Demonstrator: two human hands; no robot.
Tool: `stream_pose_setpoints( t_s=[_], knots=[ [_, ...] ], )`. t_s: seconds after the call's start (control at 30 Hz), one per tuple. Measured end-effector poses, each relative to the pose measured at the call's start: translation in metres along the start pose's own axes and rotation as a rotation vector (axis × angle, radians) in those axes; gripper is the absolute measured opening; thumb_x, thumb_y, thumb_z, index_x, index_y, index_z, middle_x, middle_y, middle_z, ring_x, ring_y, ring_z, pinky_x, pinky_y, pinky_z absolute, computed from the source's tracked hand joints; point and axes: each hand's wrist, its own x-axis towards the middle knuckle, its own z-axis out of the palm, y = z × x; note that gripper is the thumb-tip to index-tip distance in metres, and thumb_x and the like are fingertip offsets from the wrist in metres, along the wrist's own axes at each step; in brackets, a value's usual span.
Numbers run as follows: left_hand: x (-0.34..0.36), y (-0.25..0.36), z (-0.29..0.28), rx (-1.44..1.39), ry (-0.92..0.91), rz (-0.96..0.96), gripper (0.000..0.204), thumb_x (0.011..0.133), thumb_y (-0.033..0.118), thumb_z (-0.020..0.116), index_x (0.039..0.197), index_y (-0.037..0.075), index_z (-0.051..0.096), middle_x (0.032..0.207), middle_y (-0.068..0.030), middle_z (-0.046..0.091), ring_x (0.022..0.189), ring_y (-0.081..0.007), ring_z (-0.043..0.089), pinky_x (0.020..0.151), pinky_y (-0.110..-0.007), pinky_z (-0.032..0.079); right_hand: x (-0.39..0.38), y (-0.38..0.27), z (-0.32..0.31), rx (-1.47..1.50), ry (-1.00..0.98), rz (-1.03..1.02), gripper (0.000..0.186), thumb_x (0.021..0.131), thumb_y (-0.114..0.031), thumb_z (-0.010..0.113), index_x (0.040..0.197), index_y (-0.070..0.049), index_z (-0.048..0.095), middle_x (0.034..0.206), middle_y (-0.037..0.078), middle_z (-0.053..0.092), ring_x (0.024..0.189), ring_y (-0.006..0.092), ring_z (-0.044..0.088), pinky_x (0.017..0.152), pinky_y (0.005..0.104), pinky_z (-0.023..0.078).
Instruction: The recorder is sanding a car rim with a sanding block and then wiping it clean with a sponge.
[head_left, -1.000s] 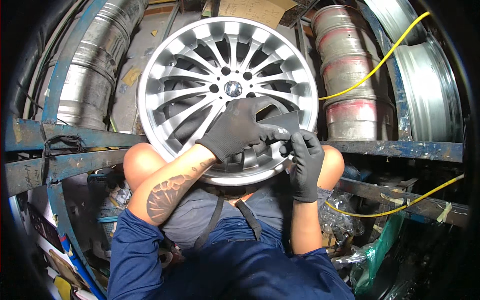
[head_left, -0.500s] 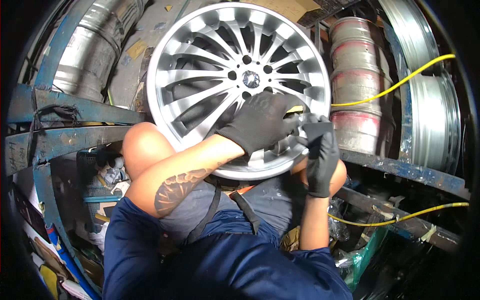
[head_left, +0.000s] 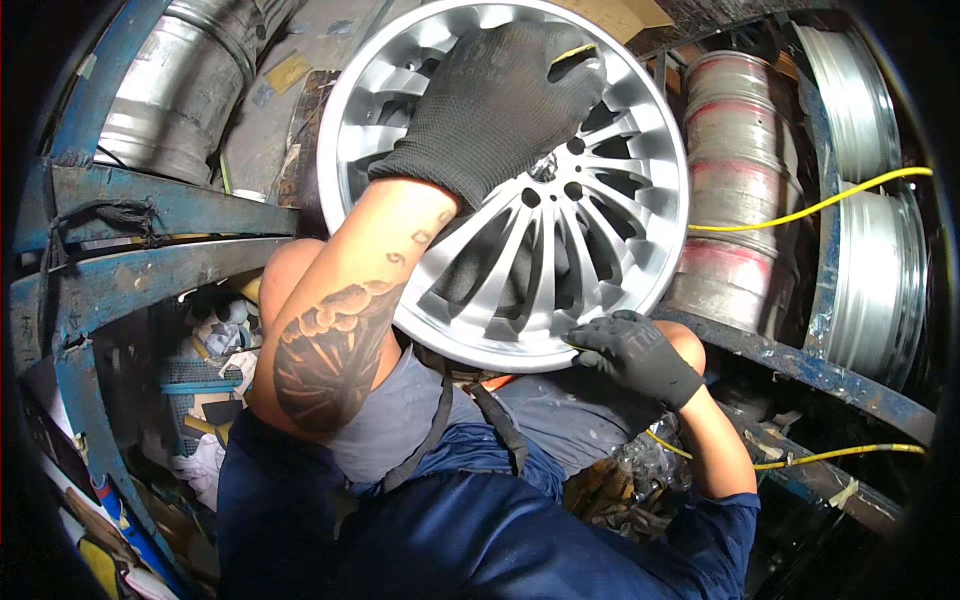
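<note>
A silver multi-spoke alloy wheel (head_left: 450,335) rests tilted against my lap, face toward me. My left hand (head_left: 500,105), in a black knit glove, reaches over its upper part and covers several spokes. A small yellow-edged thing (head_left: 573,52) shows between thumb and fingers of this closed hand; the rest of it is hidden. My right hand (head_left: 640,355), gloved alike, is closed on the wheel's near right rim, fingers over the lip. No black sheet shows in it. The hub (head_left: 543,168) is partly covered by the left glove.
Stacked bare metal rims (head_left: 735,180) stand to the right, with shinier rims (head_left: 872,270) beyond them. A blue metal frame (head_left: 180,205) stands at left, with another metal rim (head_left: 175,95) behind it. A yellow hose (head_left: 830,200) crosses the right side.
My left hand has moved up and away across the wheel. My right hand has lowered onto the near rim; the black sheet it held is out of sight. The wheel sits slightly farther right.
</note>
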Motion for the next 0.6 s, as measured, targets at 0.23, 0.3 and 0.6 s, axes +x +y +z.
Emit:
stream_pose_setpoints(
  t_s=[0.23,0.3,0.6],
  knots=[
    [0.015,0.018,-0.045,-0.227,-0.154,-0.188,0.033,0.09,0.027,0.063,0.112,0.003,0.07,0.104,-0.0234,0.072,0.099,-0.0407,0.068,0.089,-0.044,0.054,0.013,-0.031,0.039,0.001,0.23,-0.071,0.026,0.096,-0.023,0.065,0.113,-0.003,0.066,0.102,0.016,0.072,0.095,0.0338,0.07,0.084,0.0431,0.056],
    [0.019,0.015,-0.033,-0.178,-0.145,-0.263,0.032,0.091,0.028,0.062,0.108,0.002,0.071,0.095,-0.0249,0.071,0.093,-0.0411,0.069,0.088,-0.043,0.054,0.048,-0.084,0.057,0.184,0.382,-0.015,0.025,0.095,-0.021,0.066,0.111,-0.002,0.068,0.104,0.018,0.072,0.09,0.0347,0.071,0.08,0.0442,0.057],
    [0.006,-0.018,-0.007,-0.009,-0.044,-0.161,0.06,0.092,0.042,0.063,0.129,-0.004,0.055,0.119,-0.0275,0.064,0.12,-0.044,0.057,0.103,-0.048,0.046,0.025,-0.061,0.05,0.164,0.188,0.187,0.021,0.097,-0.018,0.06,0.11,-0.003,0.067,0.106,0.018,0.071,0.1,0.035,0.069,0.087,0.0427,0.055]
  ],
)
